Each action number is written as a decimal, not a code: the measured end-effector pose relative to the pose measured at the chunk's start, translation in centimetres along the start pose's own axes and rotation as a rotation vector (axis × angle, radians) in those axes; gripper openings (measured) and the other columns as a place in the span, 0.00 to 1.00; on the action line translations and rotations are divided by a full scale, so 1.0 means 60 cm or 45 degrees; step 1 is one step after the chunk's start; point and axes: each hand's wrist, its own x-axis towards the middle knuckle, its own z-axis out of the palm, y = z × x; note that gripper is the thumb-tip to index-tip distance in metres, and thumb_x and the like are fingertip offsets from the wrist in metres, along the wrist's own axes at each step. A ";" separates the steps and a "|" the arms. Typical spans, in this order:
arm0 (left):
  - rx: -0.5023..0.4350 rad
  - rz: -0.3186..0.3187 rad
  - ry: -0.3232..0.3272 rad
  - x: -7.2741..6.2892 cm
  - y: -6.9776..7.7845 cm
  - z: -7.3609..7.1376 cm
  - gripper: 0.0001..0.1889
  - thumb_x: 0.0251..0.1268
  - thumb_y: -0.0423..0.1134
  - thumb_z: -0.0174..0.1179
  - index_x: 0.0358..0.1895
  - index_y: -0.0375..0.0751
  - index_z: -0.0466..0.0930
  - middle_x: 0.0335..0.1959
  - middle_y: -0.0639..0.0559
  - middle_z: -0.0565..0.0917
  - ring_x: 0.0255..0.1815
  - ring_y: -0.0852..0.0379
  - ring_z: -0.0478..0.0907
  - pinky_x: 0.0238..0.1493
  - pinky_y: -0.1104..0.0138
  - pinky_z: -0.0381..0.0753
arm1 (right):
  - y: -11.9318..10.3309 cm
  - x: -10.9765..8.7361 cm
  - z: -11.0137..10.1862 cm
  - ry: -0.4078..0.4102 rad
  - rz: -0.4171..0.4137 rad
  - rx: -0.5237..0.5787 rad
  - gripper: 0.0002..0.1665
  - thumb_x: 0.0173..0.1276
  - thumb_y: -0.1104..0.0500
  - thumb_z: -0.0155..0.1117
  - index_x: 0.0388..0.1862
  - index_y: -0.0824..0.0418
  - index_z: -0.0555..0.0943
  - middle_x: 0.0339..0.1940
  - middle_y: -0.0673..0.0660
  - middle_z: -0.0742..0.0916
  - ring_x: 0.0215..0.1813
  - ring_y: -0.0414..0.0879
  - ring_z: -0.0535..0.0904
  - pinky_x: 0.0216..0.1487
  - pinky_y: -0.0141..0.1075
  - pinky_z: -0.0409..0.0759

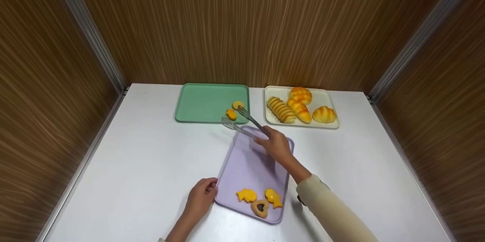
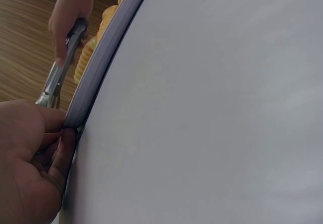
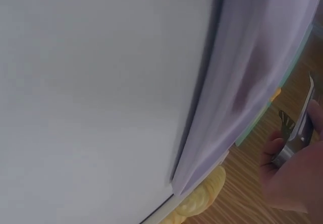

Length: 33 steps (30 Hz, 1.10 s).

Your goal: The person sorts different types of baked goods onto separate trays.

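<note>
My right hand [image 1: 278, 145] grips a pair of metal tongs [image 1: 250, 121], whose arms are spread apart. One slotted tip overlaps a round cookie [image 1: 238, 105] on the green tray [image 1: 204, 102] in the head view; the other tip hangs by the tray's front rim. Next to the round cookie lies a small orange cookie [image 1: 231, 114]. My left hand [image 1: 201, 196] pinches the left edge of the purple tray [image 1: 250, 162]. Near that tray's front end are two fish-shaped cookies [image 1: 247, 195] and a heart cookie [image 1: 260, 208] with a dark centre.
A cream tray [image 1: 318, 125] at the back right bears several breads, among them a striped roll [image 1: 281, 110] and a round bun [image 1: 301, 95]. Wood-grain panels [image 1: 242, 26] wall the white table [image 1: 151, 158] at the back and both sides.
</note>
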 end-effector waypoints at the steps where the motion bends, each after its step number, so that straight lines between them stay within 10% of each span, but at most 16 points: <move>1: 0.000 -0.004 -0.001 0.000 0.000 0.000 0.15 0.70 0.33 0.59 0.57 0.36 0.81 0.43 0.52 0.81 0.43 0.59 0.77 0.42 0.71 0.80 | 0.001 -0.006 -0.005 0.004 -0.021 -0.005 0.31 0.58 0.49 0.78 0.59 0.60 0.83 0.52 0.61 0.89 0.53 0.56 0.84 0.56 0.52 0.79; 7: 0.004 -0.016 0.004 0.000 0.001 0.002 0.15 0.70 0.33 0.59 0.57 0.36 0.81 0.43 0.52 0.81 0.43 0.59 0.77 0.43 0.71 0.80 | 0.014 -0.041 -0.035 -0.009 -0.178 0.035 0.26 0.58 0.53 0.79 0.54 0.58 0.85 0.33 0.57 0.85 0.28 0.44 0.70 0.30 0.36 0.69; 13: -0.004 -0.013 0.005 0.001 0.001 0.001 0.15 0.69 0.34 0.59 0.57 0.36 0.81 0.43 0.52 0.81 0.42 0.60 0.77 0.40 0.72 0.80 | 0.031 -0.085 -0.074 -0.118 -0.157 0.033 0.25 0.58 0.51 0.79 0.53 0.54 0.85 0.25 0.49 0.77 0.29 0.42 0.68 0.29 0.32 0.66; 33: 0.003 0.019 0.022 0.000 -0.001 0.001 0.15 0.68 0.33 0.59 0.57 0.36 0.81 0.43 0.53 0.82 0.43 0.59 0.78 0.45 0.70 0.81 | 0.083 -0.195 -0.167 -0.414 -0.294 -0.127 0.34 0.59 0.41 0.75 0.62 0.54 0.83 0.48 0.52 0.90 0.38 0.44 0.77 0.38 0.32 0.75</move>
